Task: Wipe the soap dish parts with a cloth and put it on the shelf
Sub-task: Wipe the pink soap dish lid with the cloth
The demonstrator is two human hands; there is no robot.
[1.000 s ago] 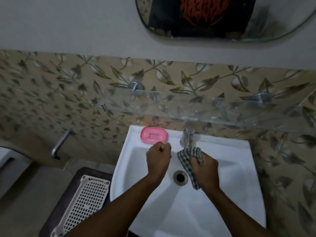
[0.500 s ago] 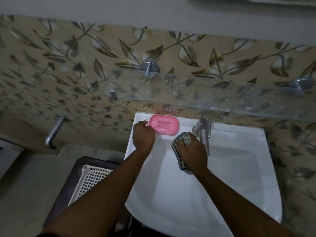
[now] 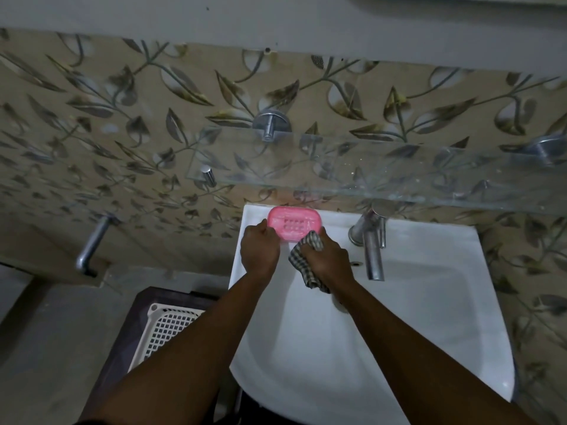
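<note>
Sink [image 3: 429, 302], white ceramic, spreading from the centre down to 6 o'clock, in dim light. On its back rim, at 12 o'clock of the basin and left of the chrome tap [image 3: 372, 246]: pink soap dish [image 3: 294, 223], lying flat, slotted face up, smeared with pale residue. Left hand [image 3: 259, 251] at the dish's 8 o'clock end, fingers curled onto its edge, gripping it. Right hand [image 3: 328, 260] at the dish's 4 o'clock corner, clenched round a checked cloth [image 3: 302, 262], bunched part touching the dish, loose tail hanging over the basin. Higher up, toward 12 o'clock, a glass shelf [image 3: 368, 173] on chrome brackets [image 3: 270, 124], speckled with white spots. Behind it, beige wall tiles [image 3: 122, 118] patterned with leaves, plain grey wall above. At 9 o'clock, a bent metal pipe [image 3: 92, 246] coming out of the wall. At 7 o'clock, a white lattice basket [image 3: 165, 329] on a dark stand [image 3: 135, 317], just beside the sink.
</note>
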